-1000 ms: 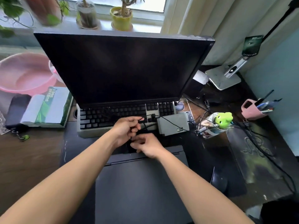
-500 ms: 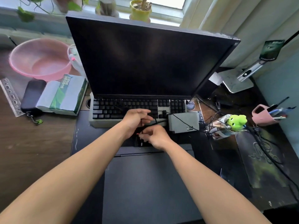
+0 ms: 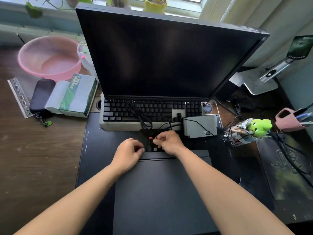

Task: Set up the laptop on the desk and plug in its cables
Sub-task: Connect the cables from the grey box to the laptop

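Note:
A closed dark laptop (image 3: 160, 192) lies flat on the black desk mat, right in front of me. A black cable (image 3: 144, 119) loops over the keyboard (image 3: 118, 114) and drops to the laptop's rear edge, where a red-tipped plug (image 3: 150, 138) shows between my hands. My right hand (image 3: 167, 141) pinches the cable just right of that plug. My left hand (image 3: 130, 150) rests curled against the laptop's rear edge, fingertips beside the plugs. What the left fingers hold is hidden.
A big dark monitor (image 3: 160, 56) stands over the keyboard. A grey box (image 3: 199, 128) sits to the right, then tangled wires with a green frog toy (image 3: 260, 126) and a pink pen holder (image 3: 288, 121). On the left are a tissue box (image 3: 74, 95) and a pink basin (image 3: 49, 56).
Both hands have come down from the keyboard's front to the laptop's rear edge. The left hand dropped lower and left. The cable now trails loose over the keys.

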{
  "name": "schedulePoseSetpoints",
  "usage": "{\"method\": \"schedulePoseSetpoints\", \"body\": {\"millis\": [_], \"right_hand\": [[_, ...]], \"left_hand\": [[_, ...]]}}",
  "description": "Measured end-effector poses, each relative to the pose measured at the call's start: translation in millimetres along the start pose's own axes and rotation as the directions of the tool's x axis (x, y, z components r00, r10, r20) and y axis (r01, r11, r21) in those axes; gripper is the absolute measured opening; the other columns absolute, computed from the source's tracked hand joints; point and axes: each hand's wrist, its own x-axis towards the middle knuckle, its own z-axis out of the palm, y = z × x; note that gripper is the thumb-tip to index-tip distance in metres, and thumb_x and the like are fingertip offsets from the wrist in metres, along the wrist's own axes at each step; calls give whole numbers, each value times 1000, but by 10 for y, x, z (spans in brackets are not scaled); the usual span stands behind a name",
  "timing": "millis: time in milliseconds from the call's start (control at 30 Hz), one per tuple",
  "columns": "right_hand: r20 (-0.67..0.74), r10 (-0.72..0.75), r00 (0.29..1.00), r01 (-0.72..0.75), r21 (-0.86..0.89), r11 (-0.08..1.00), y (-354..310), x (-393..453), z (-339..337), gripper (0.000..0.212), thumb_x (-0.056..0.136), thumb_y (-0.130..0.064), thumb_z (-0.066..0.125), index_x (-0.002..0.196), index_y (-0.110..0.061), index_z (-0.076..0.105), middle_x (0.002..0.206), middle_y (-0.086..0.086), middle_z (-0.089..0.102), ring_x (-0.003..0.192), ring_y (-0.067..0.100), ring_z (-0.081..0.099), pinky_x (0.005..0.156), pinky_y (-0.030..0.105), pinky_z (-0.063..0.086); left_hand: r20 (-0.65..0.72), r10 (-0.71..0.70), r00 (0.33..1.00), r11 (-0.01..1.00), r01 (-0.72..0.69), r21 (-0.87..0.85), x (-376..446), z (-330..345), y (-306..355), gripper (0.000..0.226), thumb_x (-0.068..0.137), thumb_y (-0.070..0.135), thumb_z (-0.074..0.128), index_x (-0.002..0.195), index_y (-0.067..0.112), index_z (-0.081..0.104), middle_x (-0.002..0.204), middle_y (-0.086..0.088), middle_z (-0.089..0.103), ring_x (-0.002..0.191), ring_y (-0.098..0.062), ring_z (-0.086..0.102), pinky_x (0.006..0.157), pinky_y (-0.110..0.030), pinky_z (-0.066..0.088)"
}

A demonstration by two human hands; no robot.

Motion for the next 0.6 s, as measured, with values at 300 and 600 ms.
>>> {"method": "schedulePoseSetpoints", "body": {"millis": [300, 600], "right_hand": [[45, 5, 999, -5, -4, 1000, 9, 18, 51, 16, 89, -23, 72, 75, -15, 73, 62, -4, 65, 61, 6, 57, 69, 23, 47], [93, 33, 995, -31, -22, 999, 3, 78, 44, 24, 90, -23, 70, 67, -17, 69, 61, 0, 62, 63, 13, 57, 71, 34, 52]], "left_hand": [[-58, 63, 996, 995, -58, 81, -68, 99, -105, 14, 88, 29, 63, 92, 24, 76, 89, 5, 66, 92, -17, 58, 81, -32, 47], [-123, 89, 988, 990, -74, 120, -80, 153, -144, 14, 89, 31, 63, 89, 26, 76, 86, 8, 64, 92, -17, 55, 75, -29, 42]]}}
